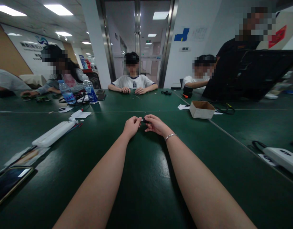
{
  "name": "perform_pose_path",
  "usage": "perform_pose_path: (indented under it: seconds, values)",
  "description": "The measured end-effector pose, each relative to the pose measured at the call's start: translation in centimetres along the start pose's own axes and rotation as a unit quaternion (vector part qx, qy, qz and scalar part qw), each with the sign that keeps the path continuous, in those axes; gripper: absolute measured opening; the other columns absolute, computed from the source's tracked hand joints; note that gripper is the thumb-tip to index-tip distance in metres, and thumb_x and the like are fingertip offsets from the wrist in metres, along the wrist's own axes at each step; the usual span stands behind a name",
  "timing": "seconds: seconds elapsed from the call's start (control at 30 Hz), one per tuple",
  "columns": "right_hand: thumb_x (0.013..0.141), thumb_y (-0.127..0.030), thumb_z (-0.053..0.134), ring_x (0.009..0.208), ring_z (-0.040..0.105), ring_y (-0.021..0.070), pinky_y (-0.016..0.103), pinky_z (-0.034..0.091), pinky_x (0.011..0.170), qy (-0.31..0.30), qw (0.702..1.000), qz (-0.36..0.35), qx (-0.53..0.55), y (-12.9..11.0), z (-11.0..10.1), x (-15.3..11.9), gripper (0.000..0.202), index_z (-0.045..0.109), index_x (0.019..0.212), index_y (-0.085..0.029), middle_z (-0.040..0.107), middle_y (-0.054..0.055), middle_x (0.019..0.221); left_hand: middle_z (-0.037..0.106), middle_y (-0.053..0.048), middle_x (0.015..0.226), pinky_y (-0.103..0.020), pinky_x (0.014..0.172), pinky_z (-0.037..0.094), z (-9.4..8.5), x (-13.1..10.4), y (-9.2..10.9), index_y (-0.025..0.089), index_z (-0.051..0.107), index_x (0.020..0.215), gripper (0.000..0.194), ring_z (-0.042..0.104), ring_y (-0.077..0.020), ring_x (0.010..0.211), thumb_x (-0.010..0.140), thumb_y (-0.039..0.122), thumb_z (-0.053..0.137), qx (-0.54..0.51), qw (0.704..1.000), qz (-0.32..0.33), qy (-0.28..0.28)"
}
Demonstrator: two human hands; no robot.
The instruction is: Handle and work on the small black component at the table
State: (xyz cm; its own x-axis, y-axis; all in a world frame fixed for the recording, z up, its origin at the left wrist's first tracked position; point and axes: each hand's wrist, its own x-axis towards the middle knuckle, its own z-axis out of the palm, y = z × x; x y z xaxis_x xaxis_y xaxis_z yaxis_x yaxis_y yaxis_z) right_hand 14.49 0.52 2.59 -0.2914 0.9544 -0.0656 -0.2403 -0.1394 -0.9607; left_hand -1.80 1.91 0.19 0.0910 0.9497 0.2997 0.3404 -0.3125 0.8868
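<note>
Together, two bare hands met over the green table [146,190], holding one small dark piece [144,120] between them. The left hand [132,126] pinched its pale end narrowly between thumb and fingertips; the right hand [156,124] gripped its dark part just as tightly, the lower fingers loosely curled. Whether the piece touched the tabletop could not be told. One silvery bracelet [171,136] circled the right wrist. Off to the left stood two water bottles [90,92], side by side; nearer lay one long white object [53,134] and, nearest of all, one phone [10,183]. On the right sat one open box [202,110], with one large black monitor [246,76] behind it. One person [133,82] directly opposite had two hands at the table's far edge.
</note>
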Motion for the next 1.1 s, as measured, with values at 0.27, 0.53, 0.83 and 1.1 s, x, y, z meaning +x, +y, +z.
perform_pose_path:
  seconds: [0.27, 0.53, 0.83, 1.1]
  values:
    - [0.085, -0.011, 0.063, 0.044, 0.048, 0.0051, 0.029, 0.062, 0.059, -0.042, 0.999, -0.005, 0.014, -0.1, -0.1, -0.3, 0.013, 0.056, 0.092, -0.018, 0.054, -0.006, 0.062, 0.055, -0.002, 0.051, -0.028, 0.054, 0.036, -0.4, -0.4, 0.7, 0.019, 0.055, 0.056, 0.059, 0.051, -0.0149, 0.049, 0.089, 0.063, 0.035, 0.062, 0.997, -0.045, 0.015]
    - [0.085, -0.011, 0.064, 0.047, 0.05, 0.0061, 0.029, 0.061, 0.061, -0.03, 0.999, -0.008, 0.035, 0.0, -0.3, -0.3, 0.011, 0.057, 0.089, -0.018, 0.055, -0.005, 0.063, 0.058, -0.001, 0.054, -0.026, 0.055, 0.039, -0.1, 0.1, -0.3, 0.019, 0.055, 0.06, 0.05, 0.053, -0.0144, 0.051, 0.088, 0.057, 0.038, 0.013, 0.998, -0.018, -0.054]
    - [0.083, -0.009, 0.064, 0.047, 0.051, 0.0066, 0.03, 0.061, 0.061, -0.027, 0.999, -0.005, 0.042, 0.0, -0.2, -0.3, 0.011, 0.058, 0.087, -0.017, 0.057, -0.004, 0.064, 0.058, -0.001, 0.052, -0.027, 0.055, 0.038, -0.3, -0.4, 0.3, 0.019, 0.057, 0.063, 0.055, 0.053, -0.0155, 0.05, 0.089, 0.062, 0.035, 0.05, 0.998, -0.03, -0.038]
    - [0.083, -0.008, 0.062, 0.047, 0.051, 0.0066, 0.03, 0.061, 0.062, -0.018, 0.999, -0.004, 0.046, 0.0, -0.2, -0.3, 0.011, 0.059, 0.087, -0.018, 0.057, -0.004, 0.065, 0.057, -0.001, 0.055, -0.026, 0.054, 0.039, 0.0, 0.1, -0.6, 0.019, 0.056, 0.065, 0.047, 0.053, -0.0146, 0.051, 0.089, 0.056, 0.039, 0.004, 0.999, -0.013, -0.043]
